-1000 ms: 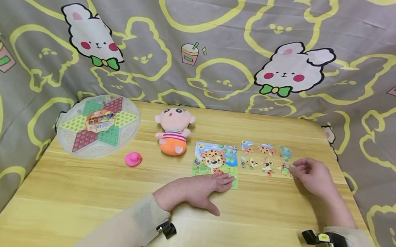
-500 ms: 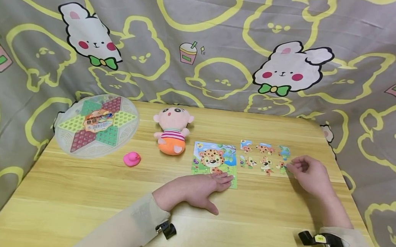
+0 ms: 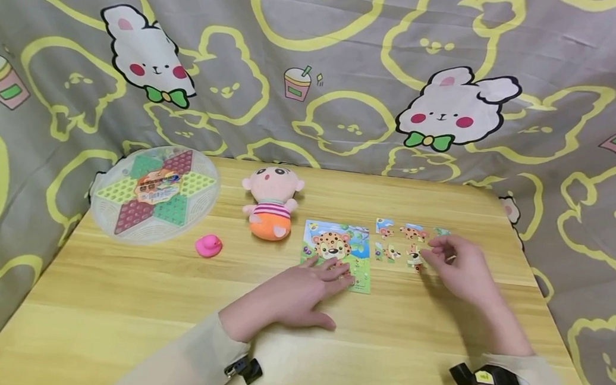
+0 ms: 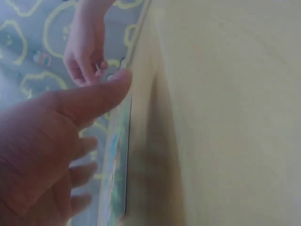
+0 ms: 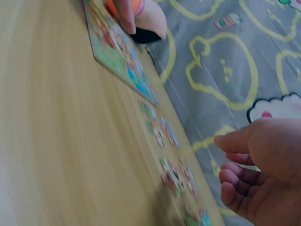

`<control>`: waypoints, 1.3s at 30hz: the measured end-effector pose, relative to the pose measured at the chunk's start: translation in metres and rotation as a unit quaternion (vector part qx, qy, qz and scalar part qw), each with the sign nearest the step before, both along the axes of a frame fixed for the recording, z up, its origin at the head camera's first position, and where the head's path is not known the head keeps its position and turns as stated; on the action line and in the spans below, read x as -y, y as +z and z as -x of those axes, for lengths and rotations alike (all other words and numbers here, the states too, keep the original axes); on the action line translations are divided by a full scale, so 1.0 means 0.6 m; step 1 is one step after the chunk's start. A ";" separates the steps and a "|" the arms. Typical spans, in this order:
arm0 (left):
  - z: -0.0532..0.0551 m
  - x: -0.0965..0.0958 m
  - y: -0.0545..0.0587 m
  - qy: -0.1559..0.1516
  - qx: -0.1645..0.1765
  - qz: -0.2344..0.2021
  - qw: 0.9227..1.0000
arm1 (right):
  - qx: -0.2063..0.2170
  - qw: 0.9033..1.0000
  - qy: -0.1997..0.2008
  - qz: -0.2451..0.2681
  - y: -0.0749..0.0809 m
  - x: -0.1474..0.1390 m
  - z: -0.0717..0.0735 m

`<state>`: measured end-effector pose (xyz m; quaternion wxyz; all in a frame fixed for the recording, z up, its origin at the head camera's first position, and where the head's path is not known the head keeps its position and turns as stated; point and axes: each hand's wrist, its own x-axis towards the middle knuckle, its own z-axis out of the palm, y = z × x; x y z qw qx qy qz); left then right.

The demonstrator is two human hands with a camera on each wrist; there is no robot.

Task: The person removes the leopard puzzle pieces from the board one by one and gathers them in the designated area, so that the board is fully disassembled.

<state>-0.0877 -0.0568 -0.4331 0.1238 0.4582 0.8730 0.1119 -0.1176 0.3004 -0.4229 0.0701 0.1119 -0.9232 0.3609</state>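
In the head view a leopard-picture puzzle board (image 3: pixel 362 250) lies on the table. My left hand (image 3: pixel 301 296) is over its lower part with fingers spread, covering some of the picture; the left wrist view shows the thumb raised beside the board's edge. To the board's right lie several loose puzzle pieces (image 3: pixel 414 232) in two rows. My right hand (image 3: pixel 463 269) hovers over the right end of these rows, hiding part of them. In the right wrist view its fingers (image 5: pixel 233 181) are loosely bent, with nothing visible between them and the thumb.
Behind and left of the board lies a plush doll (image 3: pixel 272 205) in orange shorts. A pink toy duck (image 3: pixel 209 246) sits nearer the front. Further left lies a round star-patterned Chinese checkers board (image 3: pixel 154 196). Patterned cloth (image 3: pixel 349 70) surrounds the table's back and sides.
My right hand has moved left from the outer end of the pieces to above them. My left hand has shifted slightly left on the board, its fingers more spread.
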 end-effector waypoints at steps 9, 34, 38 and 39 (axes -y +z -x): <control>-0.030 0.034 -0.007 0.116 -0.007 0.033 0.993 | 0.014 0.998 0.064 0.004 -0.007 0.055 0.010; -0.046 0.023 -0.015 0.189 0.049 0.072 0.978 | 0.082 0.969 0.229 -0.031 -0.012 0.230 0.043; -0.046 0.023 -0.012 0.192 0.057 0.072 0.977 | 0.084 0.963 0.250 -0.059 -0.016 0.256 0.049; -0.046 0.023 -0.012 0.192 0.057 0.073 0.977 | 0.084 0.961 0.257 -0.064 -0.017 0.261 0.051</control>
